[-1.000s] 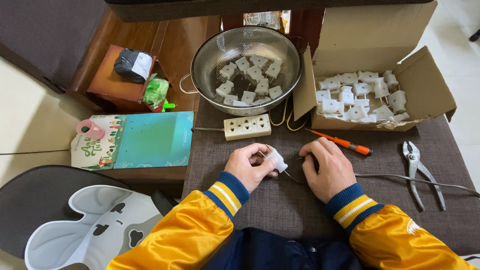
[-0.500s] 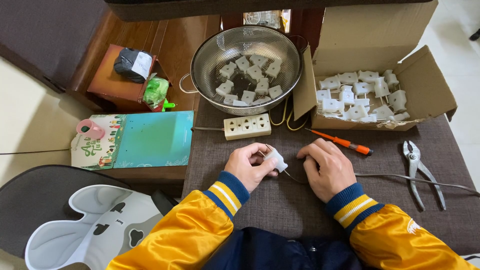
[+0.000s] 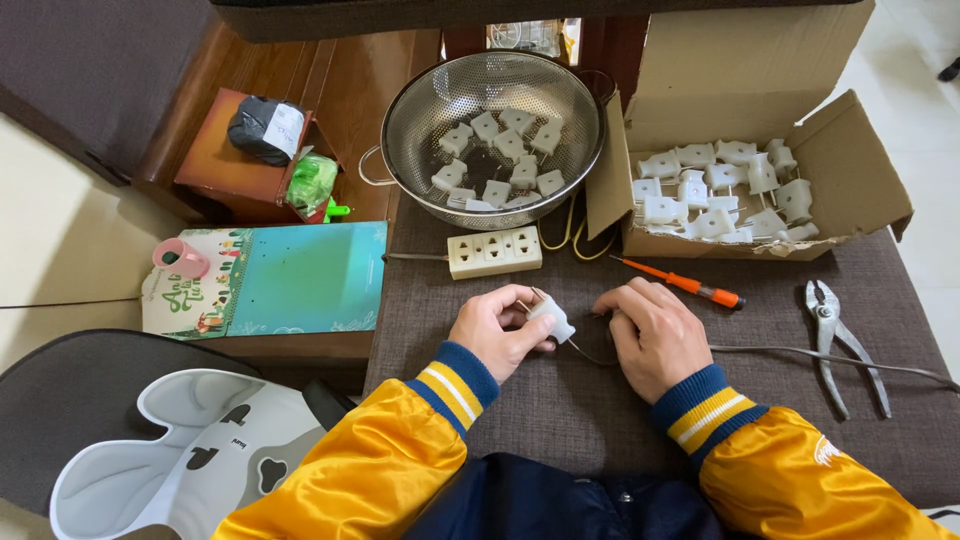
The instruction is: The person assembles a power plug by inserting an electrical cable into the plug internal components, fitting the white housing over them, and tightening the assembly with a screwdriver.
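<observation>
Gripping the white plug (image 3: 551,318) in my left hand (image 3: 497,330) above the tabletop (image 3: 560,420), fingers closed round it, I keep it steady while my right hand (image 3: 652,335), apparently pinching the grey cable (image 3: 800,352), feeds it in squarely.

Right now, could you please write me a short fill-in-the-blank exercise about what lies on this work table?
1. The left hand holds a small white ____.
2. The metal colander stands to the ____ of the cardboard box.
3. The screwdriver has an ____ handle.
4. The pliers lie to the right of the ____ hand.

Missing words: plug; left; orange; right
</observation>
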